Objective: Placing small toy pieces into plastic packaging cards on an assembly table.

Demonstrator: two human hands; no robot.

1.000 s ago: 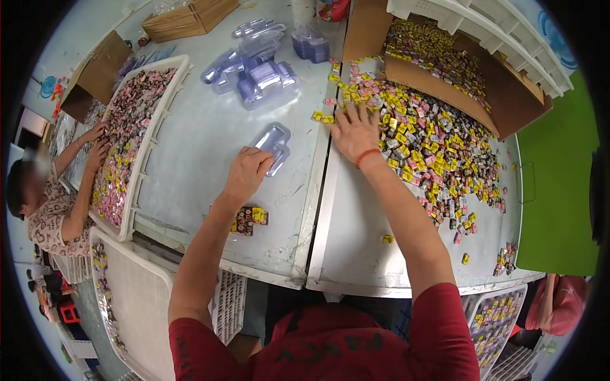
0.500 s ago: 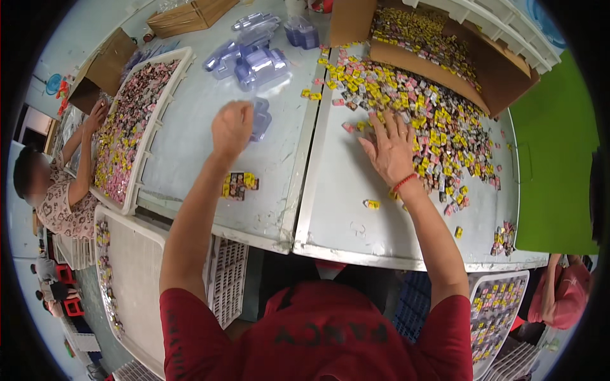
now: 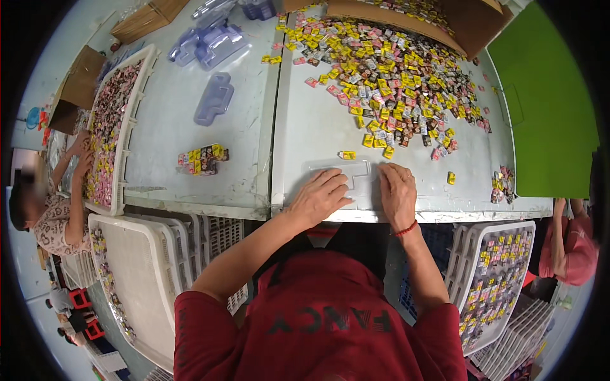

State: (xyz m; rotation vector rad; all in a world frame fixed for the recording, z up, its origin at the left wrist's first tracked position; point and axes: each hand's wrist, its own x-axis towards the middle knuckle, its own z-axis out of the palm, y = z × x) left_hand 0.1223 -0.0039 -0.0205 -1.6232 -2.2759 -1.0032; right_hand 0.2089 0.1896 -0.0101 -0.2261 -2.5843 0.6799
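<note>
A: Layout, biggest first?
B: Left table (image 3: 171,133) and right table (image 3: 318,120), seam between. White crate (image 3: 470,257) past the right table's near edge, toward its right corner, loaded with rows of packs (image 3: 499,270). Big pile of loose packs (image 3: 387,82) over the right table's far half.
A: Smaller?
B: Heap of clear shells (image 3: 219,47) toward the left table's far edge, spare shell (image 3: 213,101) nearer the middle. Working shell (image 3: 359,170) on the right table, by the near edge, toward the left corner.
A: Fingers?
B: Left hand (image 3: 321,198) over the working shell's left side, fingers close together, slightly bent; grip hidden, cannot tell. Right hand (image 3: 399,193) just beside the other side, fingers narrow, bent; holding anything, cannot tell.
A: Done, left?
B: Likely done: crate rows, plus block of packs (image 3: 203,159) toward the left table's near edge. Likely left: working shell, apparently unfilled, and the pile. Smallest: single yellow pack (image 3: 347,155) just beyond that shell.
A: Versus half a second back?
B: Left hand across from the left table, right hand off the pile. Block unmoved.
</note>
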